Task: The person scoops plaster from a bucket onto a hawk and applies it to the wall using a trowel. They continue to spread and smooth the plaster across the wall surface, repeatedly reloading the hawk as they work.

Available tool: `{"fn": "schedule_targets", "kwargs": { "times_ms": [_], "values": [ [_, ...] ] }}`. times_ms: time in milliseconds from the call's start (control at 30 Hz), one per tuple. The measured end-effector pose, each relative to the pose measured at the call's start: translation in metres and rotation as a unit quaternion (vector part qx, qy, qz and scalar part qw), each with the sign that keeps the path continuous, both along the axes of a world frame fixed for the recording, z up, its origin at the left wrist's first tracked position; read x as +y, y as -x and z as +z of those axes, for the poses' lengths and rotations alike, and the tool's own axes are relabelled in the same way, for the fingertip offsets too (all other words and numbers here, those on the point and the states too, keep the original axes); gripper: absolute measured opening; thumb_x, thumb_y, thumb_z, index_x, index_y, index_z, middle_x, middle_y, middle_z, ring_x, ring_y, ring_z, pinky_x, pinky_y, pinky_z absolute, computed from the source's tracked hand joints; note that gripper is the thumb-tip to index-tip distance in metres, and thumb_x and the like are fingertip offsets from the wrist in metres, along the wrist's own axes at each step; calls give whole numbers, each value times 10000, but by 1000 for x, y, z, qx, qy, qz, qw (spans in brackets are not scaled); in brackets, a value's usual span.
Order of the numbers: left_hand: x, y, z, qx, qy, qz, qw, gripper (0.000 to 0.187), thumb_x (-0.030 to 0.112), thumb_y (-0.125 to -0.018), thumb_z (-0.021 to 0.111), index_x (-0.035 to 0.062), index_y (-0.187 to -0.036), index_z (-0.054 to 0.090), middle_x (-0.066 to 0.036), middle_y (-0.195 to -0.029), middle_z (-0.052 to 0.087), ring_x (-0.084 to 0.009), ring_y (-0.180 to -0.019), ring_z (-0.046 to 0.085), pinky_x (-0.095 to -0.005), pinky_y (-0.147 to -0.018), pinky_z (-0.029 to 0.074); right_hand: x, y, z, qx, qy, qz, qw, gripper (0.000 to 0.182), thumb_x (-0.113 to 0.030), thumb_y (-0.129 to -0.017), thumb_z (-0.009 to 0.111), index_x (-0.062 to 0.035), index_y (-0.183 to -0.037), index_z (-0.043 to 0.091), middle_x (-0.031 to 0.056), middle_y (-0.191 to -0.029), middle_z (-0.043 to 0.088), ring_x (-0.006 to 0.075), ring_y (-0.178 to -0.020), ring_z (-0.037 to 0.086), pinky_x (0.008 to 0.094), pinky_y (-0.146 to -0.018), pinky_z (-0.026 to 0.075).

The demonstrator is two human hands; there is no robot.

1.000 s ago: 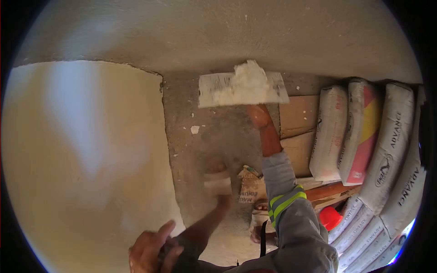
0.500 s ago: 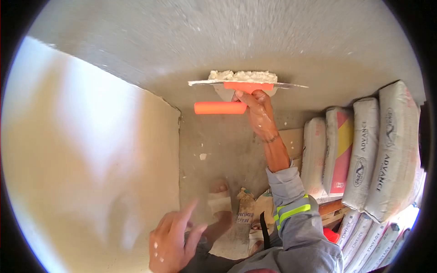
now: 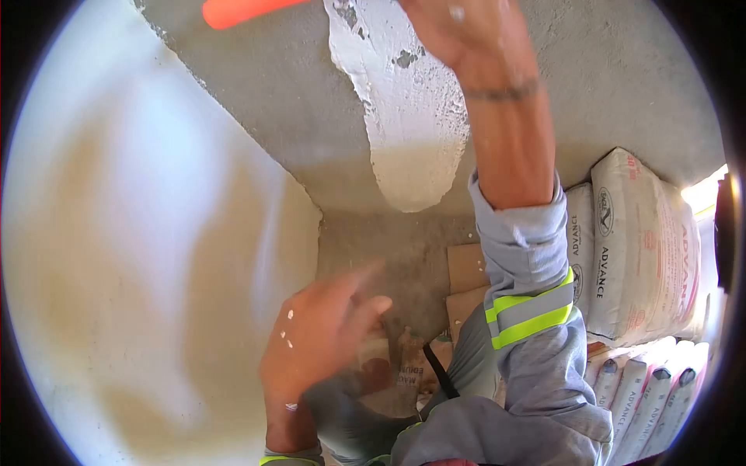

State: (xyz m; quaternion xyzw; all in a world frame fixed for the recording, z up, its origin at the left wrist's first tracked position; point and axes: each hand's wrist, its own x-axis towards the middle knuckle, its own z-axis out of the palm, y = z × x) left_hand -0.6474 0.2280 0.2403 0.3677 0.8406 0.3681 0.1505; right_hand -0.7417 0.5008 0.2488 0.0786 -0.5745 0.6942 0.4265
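Observation:
My right hand [image 3: 466, 23] is at the top edge of the view, its fingers cut off by the frame. One end of an orange handle [image 3: 245, 9] shows at the top, left of that hand; the trowel's blade is out of sight. A broad strip of white plaster [image 3: 416, 132] lies on the grey wall [image 3: 622, 85], narrowing to a rounded lower end. Low in front of me, my left hand [image 3: 322, 322] is empty, blurred, with thumb and fingers apart and white specks on its back.
Stacked bags [image 3: 641, 248] stand at the right, with more bags [image 3: 645, 404] below them. A smooth pale wall [image 3: 155, 272] meets the grey wall at the left. Cardboard [image 3: 466, 268] and an empty-looking paper sack [image 3: 412, 361] lie on the floor.
My right hand and the orange-handled trowel have moved up the wall. A white plaster strip now shows below them. My left hand has risen slightly to the right, and the view has shifted.

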Motion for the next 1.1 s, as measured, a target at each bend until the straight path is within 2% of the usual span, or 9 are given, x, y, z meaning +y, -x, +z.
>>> {"fn": "schedule_targets", "kwargs": {
  "times_ms": [200,367,500,600,767,833,867,1033,1100],
  "values": [
    [-18,4,-45,-60,75,-9,995,357,135,-869,694,31,-1203,625,-96,-735,584,-177,-577,496,-303,-565,428,-15,-49,-241,-193,76,-24,978,235,-164,-959,577,-5,-1130,555,81,-1111,582,178,-991,555,333,-871,455],
    [-25,2,-33,-42,155,0,987,392,149,-873,686,42,-1240,598,-127,-766,607,-223,-613,541,-332,-589,455,-43,-93,-460,-359,143,0,922,298,-152,-970,559,-9,-1229,523,90,-1198,559,197,-1054,550,339,-907,455],
    [-25,-3,-39,-62,185,7,981,565,84,-781,755,146,-1319,594,-70,-779,586,-224,-667,577,-333,-617,500,-36,-94,-597,-386,130,22,913,356,-142,-978,544,-13,-1307,498,96,-1267,541,213,-1104,546,344,-936,455],
    [-33,1,-50,-77,215,-11,974,598,92,-773,763,137,-1338,571,-84,-801,594,-236,-702,602,-332,-651,510,-25,-79,-666,-343,119,16,932,404,-134,-985,532,-15,-1366,479,101,-1319,527,224,-1141,543,348,-958,455],
    [-29,14,-59,-121,290,-34,949,613,89,-776,765,133,-1351,554,-91,-820,605,-254,-723,614,-344,-669,518,-14,-54,-640,-294,221,60,928,394,-113,-914,659,-14,-1278,543,111,-1191,618,222,-1065,610,377,-956,477],
    [-33,14,-62,-118,296,-18,948,596,109,-795,754,128,-1354,547,-97,-830,610,-264,-731,615,-355,-683,521,-16,-43,-536,-344,285,104,888,328,-87,-894,675,-12,-1205,601,116,-1114,656,224,-1034,626,392,-974,465],
    [-37,15,-71,-106,284,-2,953,577,130,-814,744,124,-1355,543,-102,-836,612,-272,-735,613,-364,-693,522,-17,-37,-504,-303,283,89,906,283,-80,-886,680,-3,-1152,624,118,-1072,666,224,-1016,632,392,-972,464],
    [-12,24,-63,-85,257,21,962,476,239,-911,651,99,-1349,527,-141,-907,636,-317,-795,619,-415,-749,521,-23,-39,-376,-308,223,-25,924,142,-69,-868,681,29,-970,693,135,-980,701,216,-969,650,384,-934,482],
    [-10,23,-77,-26,195,-9,980,461,270,-935,616,90,-1348,521,-160,-949,645,-328,-829,624,-426,-769,519,-16,-40,-352,-333,223,2,916,149,-73,-863,684,36,-964,697,142,-987,708,212,-970,654,375,-934,481]
  ]
}}
